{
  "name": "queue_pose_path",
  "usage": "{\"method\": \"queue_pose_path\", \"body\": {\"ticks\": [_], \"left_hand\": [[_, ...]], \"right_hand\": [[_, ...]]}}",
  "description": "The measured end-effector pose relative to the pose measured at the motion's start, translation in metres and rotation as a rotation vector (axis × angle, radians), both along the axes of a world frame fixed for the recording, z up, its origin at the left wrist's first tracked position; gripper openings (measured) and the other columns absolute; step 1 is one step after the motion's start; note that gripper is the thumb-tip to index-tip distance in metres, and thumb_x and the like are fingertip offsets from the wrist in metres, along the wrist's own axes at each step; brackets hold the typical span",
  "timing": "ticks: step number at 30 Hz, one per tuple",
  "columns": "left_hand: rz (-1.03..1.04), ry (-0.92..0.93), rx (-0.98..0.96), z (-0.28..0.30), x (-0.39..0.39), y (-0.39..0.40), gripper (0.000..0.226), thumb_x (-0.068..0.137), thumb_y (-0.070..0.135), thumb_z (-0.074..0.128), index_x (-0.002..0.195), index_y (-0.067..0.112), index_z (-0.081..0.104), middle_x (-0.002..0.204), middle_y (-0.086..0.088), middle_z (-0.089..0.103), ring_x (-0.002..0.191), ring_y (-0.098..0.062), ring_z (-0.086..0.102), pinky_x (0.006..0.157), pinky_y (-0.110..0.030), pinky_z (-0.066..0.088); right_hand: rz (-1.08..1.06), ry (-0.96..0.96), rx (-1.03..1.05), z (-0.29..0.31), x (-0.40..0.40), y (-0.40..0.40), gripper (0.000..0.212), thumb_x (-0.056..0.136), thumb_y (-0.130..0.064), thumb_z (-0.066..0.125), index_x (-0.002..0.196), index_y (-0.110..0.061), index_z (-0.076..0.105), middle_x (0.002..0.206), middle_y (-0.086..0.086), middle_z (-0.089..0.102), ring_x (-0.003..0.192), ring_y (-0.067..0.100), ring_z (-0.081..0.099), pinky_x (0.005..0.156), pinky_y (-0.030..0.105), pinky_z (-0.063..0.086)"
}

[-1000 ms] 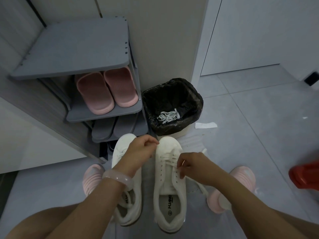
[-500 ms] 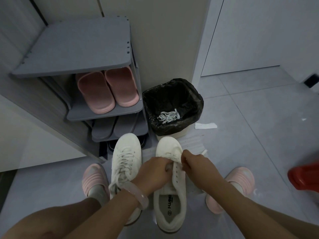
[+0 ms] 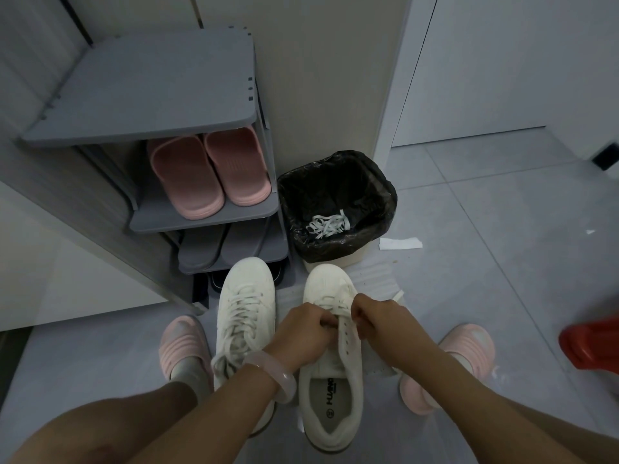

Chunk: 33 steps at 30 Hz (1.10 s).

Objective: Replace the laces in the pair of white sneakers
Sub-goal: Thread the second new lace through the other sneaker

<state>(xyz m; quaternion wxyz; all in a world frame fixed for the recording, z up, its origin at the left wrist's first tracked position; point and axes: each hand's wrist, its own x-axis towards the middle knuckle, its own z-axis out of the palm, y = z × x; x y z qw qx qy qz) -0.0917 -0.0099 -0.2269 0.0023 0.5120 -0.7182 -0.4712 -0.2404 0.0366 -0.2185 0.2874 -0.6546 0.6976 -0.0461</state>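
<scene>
**A:** Head view: what do the hands hold?

**B:** Both work at the right-hand white low-top sneaker [image 3: 331, 390], which stands on the grey tiled floor [image 3: 502, 262] with its toe towards the bin. The left hand [image 3: 301, 333], a pale translucent bangle [image 3: 273, 373] on its wrist, has its fingers curled over the white flat shoelace [image 3: 338, 304] near the toe-end eyelets. The right hand [image 3: 378, 319] pinches the same lace from the other side. The lower eyelets show bare.

**A:** And the other shoe?

**B:** The left-hand white low-top sneaker [image 3: 244, 306] stands just beside it, parallel, laced along its length, with loose ends trailing near the heel.

**A:** What surrounds them?

**B:** A bin lined with a black plastic bag [image 3: 338, 202] stands just beyond the toes, with a bundle of white laces [image 3: 330, 224] lying inside. To its left is a grey tiered shoe rack [image 3: 160, 85], a pair of pink slide sandals [image 3: 207, 172] on its second shelf. A white paper strip [image 3: 400, 243] lies on the floor right of the bin, and a red plastic object [image 3: 593, 346] sits at the right edge. The person's feet in pink slippers [image 3: 184, 343] flank the sneakers.
</scene>
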Motion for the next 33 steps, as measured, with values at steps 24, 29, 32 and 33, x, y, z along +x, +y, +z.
{"method": "queue_pose_path", "body": {"ticks": [24, 29, 32, 33], "left_hand": [[0.034, 0.051, -0.069, -0.001, 0.001, 0.001, 0.02, 0.089, 0.022, 0.058, 0.104, 0.022, 0.071, 0.102, 0.005, 0.07, 0.085, 0.0, 0.054, 0.064, -0.002, 0.036], [0.05, 0.04, -0.088, -0.005, -0.001, 0.002, 0.02, 0.088, 0.024, 0.059, 0.103, 0.019, 0.071, 0.102, 0.001, 0.07, 0.082, -0.002, 0.055, 0.063, -0.006, 0.038], [0.008, -0.019, -0.161, -0.007, -0.003, 0.005, 0.022, 0.089, 0.016, 0.052, 0.103, 0.017, 0.069, 0.101, -0.001, 0.068, 0.09, -0.01, 0.059, 0.073, -0.018, 0.041], [-0.004, -0.023, -0.175, -0.007, -0.003, 0.005, 0.023, 0.089, 0.014, 0.051, 0.103, 0.016, 0.069, 0.102, -0.001, 0.067, 0.093, -0.013, 0.059, 0.075, -0.019, 0.041]], "right_hand": [[-0.268, -0.097, -0.075, -0.013, 0.015, 0.008, 0.015, 0.092, -0.024, 0.052, 0.092, -0.015, 0.065, 0.09, 0.003, 0.066, 0.073, 0.011, 0.053, 0.064, 0.021, 0.041], [-0.119, -0.026, -0.181, -0.012, 0.018, 0.013, 0.03, 0.095, -0.029, 0.044, 0.097, -0.009, 0.067, 0.104, 0.005, 0.06, 0.09, 0.017, 0.052, 0.078, 0.028, 0.044], [-0.112, -0.1, -0.223, -0.01, 0.022, 0.014, 0.051, 0.076, -0.048, 0.038, 0.103, -0.018, 0.068, 0.108, 0.003, 0.058, 0.098, 0.024, 0.056, 0.079, 0.039, 0.049], [-0.123, -0.152, -0.165, -0.009, 0.022, 0.013, 0.061, 0.07, -0.054, 0.035, 0.114, -0.023, 0.063, 0.118, 0.002, 0.052, 0.108, 0.023, 0.051, 0.087, 0.038, 0.046]]}}
